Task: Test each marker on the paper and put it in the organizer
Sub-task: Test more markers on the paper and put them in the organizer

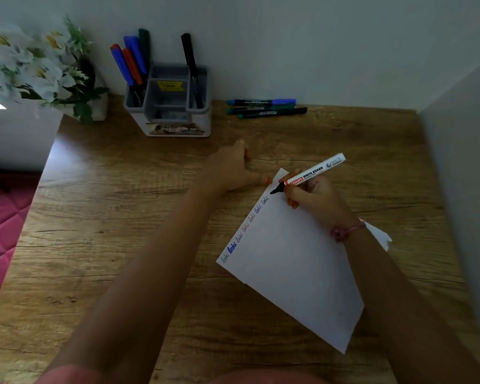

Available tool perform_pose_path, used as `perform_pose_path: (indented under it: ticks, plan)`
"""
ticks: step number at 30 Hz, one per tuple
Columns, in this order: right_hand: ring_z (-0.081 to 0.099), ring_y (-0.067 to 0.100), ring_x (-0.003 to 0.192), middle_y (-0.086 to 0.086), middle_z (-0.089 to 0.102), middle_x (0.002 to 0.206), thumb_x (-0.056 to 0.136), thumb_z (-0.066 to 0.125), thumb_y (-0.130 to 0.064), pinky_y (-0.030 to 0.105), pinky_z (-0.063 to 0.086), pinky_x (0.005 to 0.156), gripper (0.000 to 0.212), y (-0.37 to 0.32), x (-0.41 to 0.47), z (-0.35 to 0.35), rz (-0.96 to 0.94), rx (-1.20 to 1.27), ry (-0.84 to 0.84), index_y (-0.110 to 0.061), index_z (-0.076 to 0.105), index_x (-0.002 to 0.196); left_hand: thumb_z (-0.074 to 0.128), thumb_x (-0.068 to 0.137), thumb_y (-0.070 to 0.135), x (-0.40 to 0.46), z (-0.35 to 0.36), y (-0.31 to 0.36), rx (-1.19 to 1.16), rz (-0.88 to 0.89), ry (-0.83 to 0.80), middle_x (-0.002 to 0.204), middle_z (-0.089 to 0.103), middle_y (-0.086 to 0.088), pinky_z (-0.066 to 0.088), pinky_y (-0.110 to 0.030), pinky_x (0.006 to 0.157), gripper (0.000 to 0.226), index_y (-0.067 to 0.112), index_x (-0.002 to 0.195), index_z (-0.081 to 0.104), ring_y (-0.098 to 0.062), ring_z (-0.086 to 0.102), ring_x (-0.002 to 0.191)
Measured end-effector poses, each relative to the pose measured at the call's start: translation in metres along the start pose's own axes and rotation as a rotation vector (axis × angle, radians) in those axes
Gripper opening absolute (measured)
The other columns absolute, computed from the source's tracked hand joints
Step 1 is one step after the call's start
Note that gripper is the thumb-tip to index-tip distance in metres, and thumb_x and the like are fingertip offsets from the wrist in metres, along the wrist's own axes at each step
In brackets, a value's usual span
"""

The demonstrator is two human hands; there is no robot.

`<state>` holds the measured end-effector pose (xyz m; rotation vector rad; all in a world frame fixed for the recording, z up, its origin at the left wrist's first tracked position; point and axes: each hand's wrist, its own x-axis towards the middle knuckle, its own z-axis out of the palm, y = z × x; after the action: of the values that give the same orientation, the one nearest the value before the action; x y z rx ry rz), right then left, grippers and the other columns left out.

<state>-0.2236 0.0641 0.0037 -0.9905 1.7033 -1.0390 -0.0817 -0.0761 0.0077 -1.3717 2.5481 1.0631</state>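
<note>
A white sheet of paper lies tilted on the wooden desk, with several small written words along its upper left edge. My right hand grips an uncapped white board marker, its black tip just above the paper's top corner. My left hand rests on the desk beside that corner, fingers curled, thumb near the paper's edge; whether it holds anything is hidden. A grey organizer stands at the back with several markers upright in it. Three capped markers lie on the desk to its right.
A pot of white artificial flowers stands at the back left corner. Walls close off the desk at the back and right. The desk's left edge drops to a pink quilted surface.
</note>
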Motion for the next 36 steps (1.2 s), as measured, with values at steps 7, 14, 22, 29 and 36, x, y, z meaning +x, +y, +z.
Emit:
perform_pose_path:
  ticks: [7, 14, 22, 29, 36]
  plan:
    - [0.059, 0.009, 0.062, 0.007, 0.061, 0.071, 0.086, 0.056, 0.004, 0.023, 0.051, 0.058, 0.013, -0.001, 0.0, -0.001, -0.028, 0.025, -0.041, -0.006, 0.062, 0.084, 0.077, 0.058, 0.062, 0.013, -0.005, 0.004, 0.098, -0.047, -0.06, 0.096, 0.052, 0.004, 0.045, -0.029, 0.068, 0.072, 0.02, 0.109, 0.048, -0.014, 0.051, 0.086]
    - [0.065, 0.001, 0.078, -0.019, 0.066, 0.076, 0.079, 0.06, 0.014, 0.014, 0.051, 0.071, 0.029, -0.007, 0.011, -0.004, -0.173, 0.016, -0.016, -0.015, 0.056, 0.079, 0.077, 0.056, 0.062, 0.016, -0.008, 0.009, 0.112, -0.08, -0.104, 0.102, 0.055, 0.002, 0.05, -0.035, 0.076, 0.076, 0.019, 0.112, 0.049, -0.016, 0.053, 0.091]
    - [0.063, 0.007, 0.071, -0.011, 0.063, 0.073, 0.072, 0.065, -0.003, 0.022, 0.053, 0.066, 0.025, 0.006, 0.015, 0.001, -0.205, -0.033, -0.004, -0.027, 0.056, 0.071, 0.075, 0.05, 0.07, 0.023, -0.004, 0.008, 0.157, -0.091, -0.111, 0.102, 0.055, 0.001, 0.051, -0.037, 0.077, 0.084, 0.019, 0.112, 0.048, -0.018, 0.053, 0.092]
    - [0.064, 0.005, 0.073, -0.012, 0.064, 0.074, 0.072, 0.065, -0.003, 0.017, 0.051, 0.068, 0.031, 0.007, 0.016, 0.002, -0.207, -0.045, -0.046, -0.032, 0.056, 0.069, 0.075, 0.049, 0.07, 0.023, -0.002, 0.008, 0.158, -0.104, -0.112, 0.106, 0.057, 0.0, 0.051, -0.041, 0.082, 0.085, 0.019, 0.112, 0.048, -0.02, 0.054, 0.095]
    - [0.063, 0.001, 0.068, -0.019, 0.064, 0.074, 0.071, 0.064, -0.001, 0.012, 0.047, 0.06, 0.027, 0.007, 0.018, 0.002, -0.236, -0.12, -0.071, -0.027, 0.056, 0.069, 0.076, 0.047, 0.07, 0.024, -0.003, 0.01, 0.14, -0.13, -0.139, 0.106, 0.058, -0.001, 0.05, -0.044, 0.084, 0.084, 0.02, 0.109, 0.048, -0.022, 0.055, 0.097]
